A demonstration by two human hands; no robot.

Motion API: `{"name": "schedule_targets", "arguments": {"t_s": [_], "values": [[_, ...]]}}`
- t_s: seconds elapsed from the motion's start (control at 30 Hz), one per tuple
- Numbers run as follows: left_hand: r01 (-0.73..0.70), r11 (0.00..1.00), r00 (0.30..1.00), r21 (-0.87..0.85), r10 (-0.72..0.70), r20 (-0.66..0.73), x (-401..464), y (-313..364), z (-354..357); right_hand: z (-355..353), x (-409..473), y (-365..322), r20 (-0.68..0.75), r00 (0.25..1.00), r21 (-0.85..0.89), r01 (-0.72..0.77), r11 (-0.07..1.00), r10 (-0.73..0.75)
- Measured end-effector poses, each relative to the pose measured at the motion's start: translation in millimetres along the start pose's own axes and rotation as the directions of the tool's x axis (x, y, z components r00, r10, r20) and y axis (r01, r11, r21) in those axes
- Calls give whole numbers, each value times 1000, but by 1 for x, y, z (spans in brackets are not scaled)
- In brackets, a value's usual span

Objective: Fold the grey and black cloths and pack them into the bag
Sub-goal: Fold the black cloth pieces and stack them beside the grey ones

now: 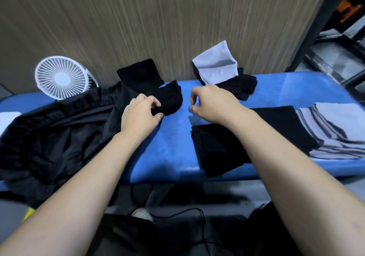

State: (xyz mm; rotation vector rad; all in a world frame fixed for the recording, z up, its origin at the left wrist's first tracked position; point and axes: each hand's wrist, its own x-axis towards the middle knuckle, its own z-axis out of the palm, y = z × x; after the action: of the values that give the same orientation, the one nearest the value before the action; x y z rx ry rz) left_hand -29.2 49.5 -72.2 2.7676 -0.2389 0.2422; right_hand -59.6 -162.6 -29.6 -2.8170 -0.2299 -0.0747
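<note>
Head view, only 1 cam: my left hand has its fingers curled round a small folded black cloth, pinching it right at the edge of the black bag, which lies slumped on the left of the blue worktop. Right hand hovers just beside, fingers loosely curled, holding nothing. More black cloths are stacked flat under my right forearm, grey cloths piled next to them at right; 1 grey cloth sits unfolded at the back. White fan behind the bag. To do this well, I'd say: use right hand to lift the bag mouth, keep the fold pinched tight & slide it in flat.
</note>
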Motion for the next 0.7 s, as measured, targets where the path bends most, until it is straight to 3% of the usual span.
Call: {"name": "schedule_targets", "arguments": {"t_s": [0.37,0.7], "values": [[-38,954,995,-296,9,-100,-12,-5,-20,24,12,-33,65,997,18,36,999,-37],[-145,878,989,-456,114,-94,-22,0,-30,23,8,-45,-122,990,161,-48,986,68]]}}
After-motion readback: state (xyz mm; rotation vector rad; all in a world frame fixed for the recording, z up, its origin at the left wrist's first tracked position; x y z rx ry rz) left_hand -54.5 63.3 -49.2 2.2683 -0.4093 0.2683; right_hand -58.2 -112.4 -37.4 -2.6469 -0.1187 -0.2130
